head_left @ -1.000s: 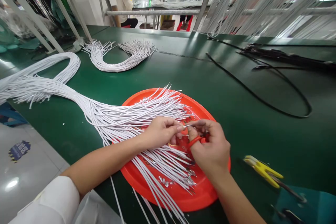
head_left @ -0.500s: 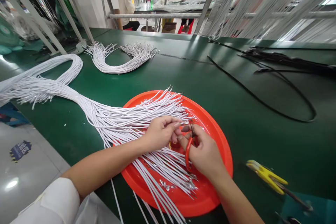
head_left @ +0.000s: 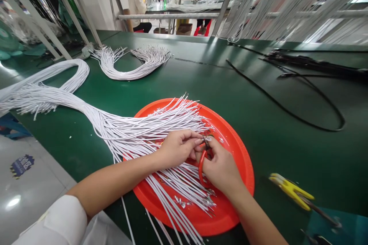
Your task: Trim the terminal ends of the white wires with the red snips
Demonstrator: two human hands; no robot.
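Observation:
Across a round red tray (head_left: 244,153) lies a fanned bundle of white cables (head_left: 138,126), their trimmed ends showing bits of silvery foil. My left hand (head_left: 179,147) is closed in a pinch over the tray, on what appears to be the end of one white cable, mostly hidden by the fingers. My right hand (head_left: 221,164) grips small red-handled scissors (head_left: 202,170), with the dark blades up against the left fingertips. A shiny foil scrap shows beside the blades. Loose foil scraps (head_left: 182,202) lie in the tray.
Yellow-handled pliers (head_left: 290,189) lie to the right on the green table (head_left: 276,138). Black cables (head_left: 316,63) stretch over the right back. Another white cable bundle (head_left: 129,72) curls at the back left. Metal racks stand behind, with people seated beyond.
The scissors and my right hand have shifted slightly left, bringing the blades to the left fingertips. A foil scrap now shows by the blades.

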